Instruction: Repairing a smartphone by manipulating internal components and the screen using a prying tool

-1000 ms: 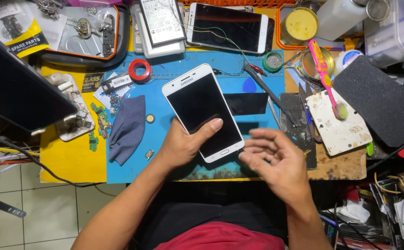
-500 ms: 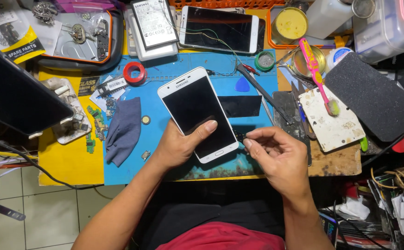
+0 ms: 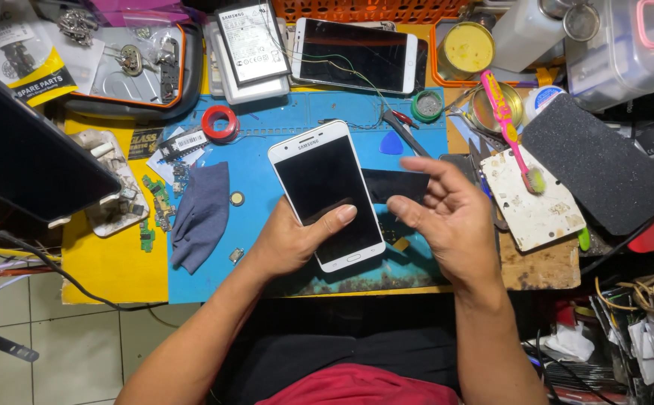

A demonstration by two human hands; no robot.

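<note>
- Your left hand grasps the white-framed, dark-screened smartphone from beneath, thumb on the glass, steadying it face-up.
- Your right hand hovers beside it, fingers loosely spread, holding nothing visible.
- The phone sits above the blue work mat, small parts within reach.
</note>
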